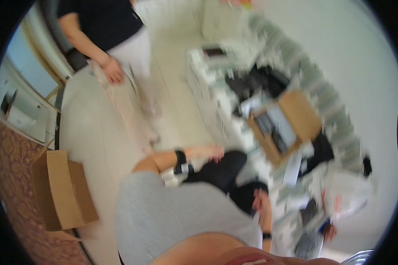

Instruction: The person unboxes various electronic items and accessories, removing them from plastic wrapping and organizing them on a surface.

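My left hand (213,153), with a black band on the wrist, hovers at or rests by my black-clad knee (230,162); whether it touches cannot be made out. Motion blur smears its fingers, and no object shows in it. Lower right, my right hand (262,201) lies over my other dark trouser leg (245,196), its fingers loosely apart and nothing visible between them. Nearest to both hands on the right is an open cardboard box (274,155) with dark items and a pale insert, on a white-and-green patterned seat or bench (234,132).
Beyond, at the left, a standing person (106,26) in a black top holds a beige cloth or garment (119,95). An open, hollow carton (73,190) stands at left by a patterned rug (20,185). Black bags (263,79) and a white plastic bag (345,192) lie along the right.
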Demonstrator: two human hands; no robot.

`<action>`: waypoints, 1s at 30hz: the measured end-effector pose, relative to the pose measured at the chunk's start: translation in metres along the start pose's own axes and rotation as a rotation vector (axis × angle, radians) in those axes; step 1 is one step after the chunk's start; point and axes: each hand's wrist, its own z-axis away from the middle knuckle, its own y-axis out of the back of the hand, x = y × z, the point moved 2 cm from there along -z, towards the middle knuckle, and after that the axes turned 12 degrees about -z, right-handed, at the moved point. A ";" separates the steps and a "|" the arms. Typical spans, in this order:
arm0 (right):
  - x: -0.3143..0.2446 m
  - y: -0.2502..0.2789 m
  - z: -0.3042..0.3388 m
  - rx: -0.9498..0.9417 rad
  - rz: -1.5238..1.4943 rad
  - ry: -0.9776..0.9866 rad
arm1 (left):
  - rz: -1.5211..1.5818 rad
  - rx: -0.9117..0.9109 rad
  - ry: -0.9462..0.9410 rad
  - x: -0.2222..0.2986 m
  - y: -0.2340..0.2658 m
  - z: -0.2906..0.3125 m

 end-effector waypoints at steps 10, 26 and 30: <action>-0.012 -0.020 0.025 0.184 -0.060 -0.108 | 0.183 0.341 0.167 0.056 0.048 -0.003; 0.004 0.008 -0.016 0.232 -0.311 -0.368 | 0.331 0.297 0.332 -0.049 0.047 0.000; 0.004 0.008 -0.014 0.213 -0.289 -0.340 | 0.348 0.300 0.415 -0.049 0.038 0.005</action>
